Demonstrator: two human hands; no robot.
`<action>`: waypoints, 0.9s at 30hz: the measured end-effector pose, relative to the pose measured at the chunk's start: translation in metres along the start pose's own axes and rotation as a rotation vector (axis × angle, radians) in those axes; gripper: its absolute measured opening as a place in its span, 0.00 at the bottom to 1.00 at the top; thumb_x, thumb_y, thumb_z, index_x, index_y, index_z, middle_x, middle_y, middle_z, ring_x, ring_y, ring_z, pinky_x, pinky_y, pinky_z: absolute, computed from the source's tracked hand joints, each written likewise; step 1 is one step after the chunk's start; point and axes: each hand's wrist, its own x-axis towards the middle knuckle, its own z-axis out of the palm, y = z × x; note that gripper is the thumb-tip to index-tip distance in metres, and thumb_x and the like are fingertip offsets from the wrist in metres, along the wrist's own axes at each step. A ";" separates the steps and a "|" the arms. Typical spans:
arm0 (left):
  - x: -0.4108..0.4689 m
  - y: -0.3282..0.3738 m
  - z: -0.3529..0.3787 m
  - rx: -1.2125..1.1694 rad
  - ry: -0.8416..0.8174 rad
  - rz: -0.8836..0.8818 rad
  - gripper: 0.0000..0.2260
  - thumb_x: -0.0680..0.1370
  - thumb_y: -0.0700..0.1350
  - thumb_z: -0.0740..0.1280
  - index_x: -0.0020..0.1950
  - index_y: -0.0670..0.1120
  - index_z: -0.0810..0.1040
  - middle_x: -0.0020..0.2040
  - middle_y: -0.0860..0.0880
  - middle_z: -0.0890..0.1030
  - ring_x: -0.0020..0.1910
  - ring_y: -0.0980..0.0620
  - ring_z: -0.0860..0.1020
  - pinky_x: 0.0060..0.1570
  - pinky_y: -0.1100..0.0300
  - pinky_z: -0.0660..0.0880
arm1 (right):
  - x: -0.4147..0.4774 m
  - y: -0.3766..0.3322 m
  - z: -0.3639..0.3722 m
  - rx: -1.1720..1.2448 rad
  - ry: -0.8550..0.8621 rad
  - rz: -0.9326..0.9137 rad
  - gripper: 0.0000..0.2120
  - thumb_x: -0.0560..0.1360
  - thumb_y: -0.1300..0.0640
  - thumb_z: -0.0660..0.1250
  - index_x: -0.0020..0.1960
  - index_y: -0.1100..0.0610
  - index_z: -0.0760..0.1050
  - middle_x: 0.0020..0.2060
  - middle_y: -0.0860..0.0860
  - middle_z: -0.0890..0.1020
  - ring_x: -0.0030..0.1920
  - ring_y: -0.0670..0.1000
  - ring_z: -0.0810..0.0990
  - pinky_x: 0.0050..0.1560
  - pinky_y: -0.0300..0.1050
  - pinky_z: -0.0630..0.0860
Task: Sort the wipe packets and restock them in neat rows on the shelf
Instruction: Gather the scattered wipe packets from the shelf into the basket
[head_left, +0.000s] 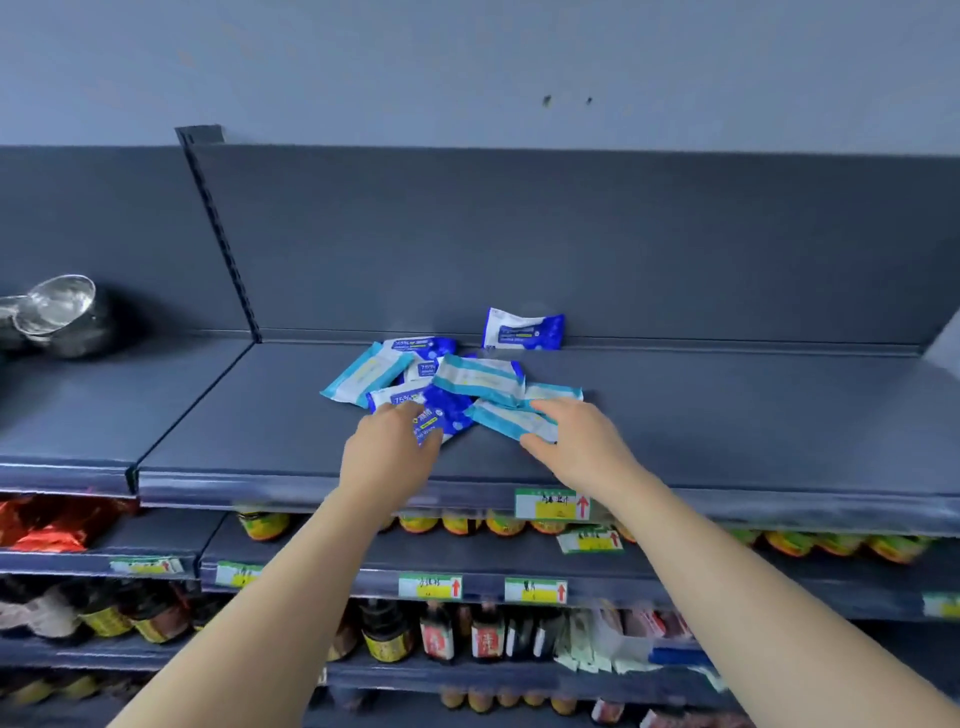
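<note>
A loose pile of several wipe packets (467, 379) lies in the middle of the top grey shelf (727, 415); some are dark blue, others light blue and white. One dark blue and white packet (522, 329) leans upright against the back panel, apart from the pile. My left hand (392, 447) grips a dark blue packet (449, 410) at the pile's front. My right hand (576, 436) pinches a light blue packet (511, 421) between thumb and fingers at the pile's right front.
Steel pots (57, 317) sit on the neighbouring shelf section at far left. Lower shelves hold jars (462, 522), dark sauce bottles (436, 634) and red packets (47, 525). Price tags (551, 504) hang on the shelf edges.
</note>
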 end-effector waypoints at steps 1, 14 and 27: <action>0.015 -0.003 0.006 0.000 -0.017 -0.025 0.23 0.79 0.55 0.62 0.73 0.49 0.67 0.68 0.47 0.73 0.64 0.44 0.71 0.59 0.50 0.73 | 0.015 0.005 0.005 0.008 -0.026 0.010 0.25 0.77 0.46 0.64 0.72 0.53 0.67 0.70 0.51 0.72 0.69 0.53 0.69 0.65 0.48 0.68; 0.109 -0.038 0.029 0.071 -0.266 -0.149 0.32 0.68 0.63 0.72 0.66 0.50 0.70 0.62 0.51 0.77 0.58 0.49 0.76 0.50 0.57 0.73 | 0.138 0.012 0.054 0.044 -0.223 0.149 0.33 0.76 0.45 0.65 0.76 0.51 0.57 0.71 0.54 0.66 0.71 0.57 0.64 0.71 0.52 0.60; 0.150 -0.036 0.030 0.264 -0.291 0.105 0.31 0.71 0.67 0.66 0.64 0.47 0.65 0.60 0.48 0.75 0.58 0.45 0.74 0.57 0.51 0.67 | 0.129 0.035 0.037 -0.019 -0.216 0.461 0.31 0.63 0.39 0.72 0.59 0.53 0.68 0.55 0.49 0.74 0.56 0.54 0.73 0.57 0.49 0.70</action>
